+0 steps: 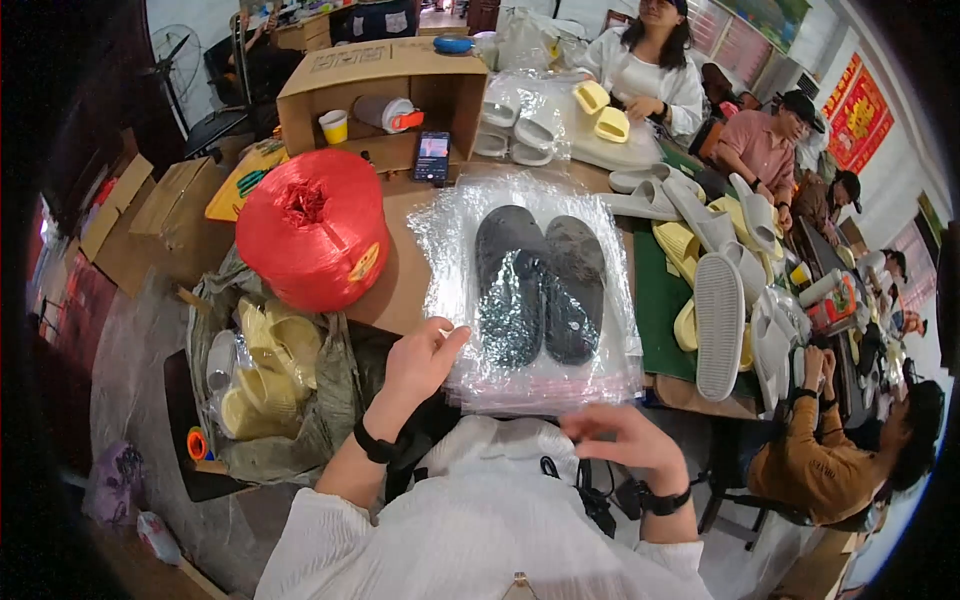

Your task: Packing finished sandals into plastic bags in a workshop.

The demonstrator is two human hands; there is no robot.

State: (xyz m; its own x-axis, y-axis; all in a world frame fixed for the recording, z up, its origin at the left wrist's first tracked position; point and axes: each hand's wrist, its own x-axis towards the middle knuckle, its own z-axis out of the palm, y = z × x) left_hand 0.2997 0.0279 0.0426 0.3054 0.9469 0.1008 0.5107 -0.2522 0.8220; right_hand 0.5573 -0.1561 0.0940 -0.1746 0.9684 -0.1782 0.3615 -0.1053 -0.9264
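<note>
A pair of dark grey slippers [575, 290] lies on a stack of clear plastic bags [460, 250] in front of me. Shiny film covers the lower part of the slippers; how far it reaches is hard to tell. My left hand [420, 362] is at the stack's near left edge, its fingers apart and apparently holding nothing. Just off the near right corner hovers my right hand [628, 440], open, thumb and fingers spread. Both wrists wear dark bands.
Left of the bags stands a big red roll of plastic twine [312, 230]. Behind are a cardboard box [380, 85] and a phone [432, 157]. Grey and yellow slippers [718, 320] pile up at right. A sack of yellow slippers [270, 380] sits lower left. Co-workers [850, 450] sit along the right.
</note>
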